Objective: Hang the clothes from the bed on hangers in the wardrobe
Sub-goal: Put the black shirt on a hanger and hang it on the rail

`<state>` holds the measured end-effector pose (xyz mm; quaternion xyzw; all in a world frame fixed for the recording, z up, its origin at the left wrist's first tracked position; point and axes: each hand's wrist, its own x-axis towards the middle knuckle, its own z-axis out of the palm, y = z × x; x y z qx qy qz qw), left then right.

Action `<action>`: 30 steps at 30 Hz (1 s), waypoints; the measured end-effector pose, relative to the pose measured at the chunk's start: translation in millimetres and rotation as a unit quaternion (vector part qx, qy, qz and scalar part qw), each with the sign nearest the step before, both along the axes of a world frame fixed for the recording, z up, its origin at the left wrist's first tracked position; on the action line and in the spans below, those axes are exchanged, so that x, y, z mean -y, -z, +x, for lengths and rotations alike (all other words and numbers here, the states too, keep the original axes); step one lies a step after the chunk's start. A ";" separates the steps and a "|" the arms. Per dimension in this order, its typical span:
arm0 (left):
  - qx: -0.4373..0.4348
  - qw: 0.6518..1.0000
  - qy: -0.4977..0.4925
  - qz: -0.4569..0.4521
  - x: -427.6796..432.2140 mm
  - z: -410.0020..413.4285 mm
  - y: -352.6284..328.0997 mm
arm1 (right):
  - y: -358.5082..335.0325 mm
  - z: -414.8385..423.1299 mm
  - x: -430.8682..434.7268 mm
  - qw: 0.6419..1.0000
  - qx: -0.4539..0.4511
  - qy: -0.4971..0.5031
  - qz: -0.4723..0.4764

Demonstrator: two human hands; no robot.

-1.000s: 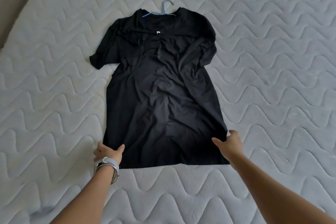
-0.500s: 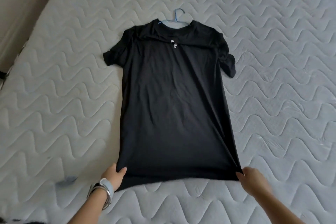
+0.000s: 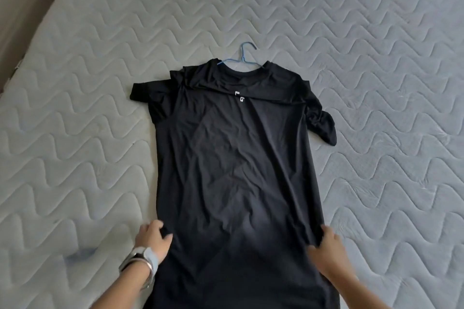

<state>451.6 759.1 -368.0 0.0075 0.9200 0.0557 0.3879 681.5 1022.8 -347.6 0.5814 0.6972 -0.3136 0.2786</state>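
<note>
A black T-shirt (image 3: 236,163) lies spread flat, front up, in the middle of the bed (image 3: 376,32), on its pale quilted mattress with the wavy stitching. A blue hanger (image 3: 243,57) sits inside the neck opening, its hook poking out past the collar onto the mattress. A small white logo (image 3: 239,97) shows on the chest, just under a fold running across the shoulders. The sleeve on the left lies out sideways; the one on the right is bunched and twisted. The left hand (image 3: 153,236), with a watch (image 3: 140,259) on its wrist, has its grip pinched around the shirt's left side edge near the hem. The right hand (image 3: 331,246) grips the right side edge the same way, fingers curled into the cloth. The hem itself runs out of sight at the bottom.
</note>
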 end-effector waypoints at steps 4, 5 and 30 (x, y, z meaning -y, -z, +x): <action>-0.070 0.989 0.060 0.115 -83.0 -48.9 4.2 | 16.9 -83.8 -45.5 0.994 -0.101 -0.030 0.005; -0.083 0.984 0.082 0.133 -104.2 -61.5 7.7 | 21.6 -105.8 -58.8 0.992 -0.118 -0.043 0.016; -0.307 0.896 0.308 0.094 -260.8 -163.3 121.2 | 80.9 -452.7 -239.8 0.895 -0.262 -0.308 0.190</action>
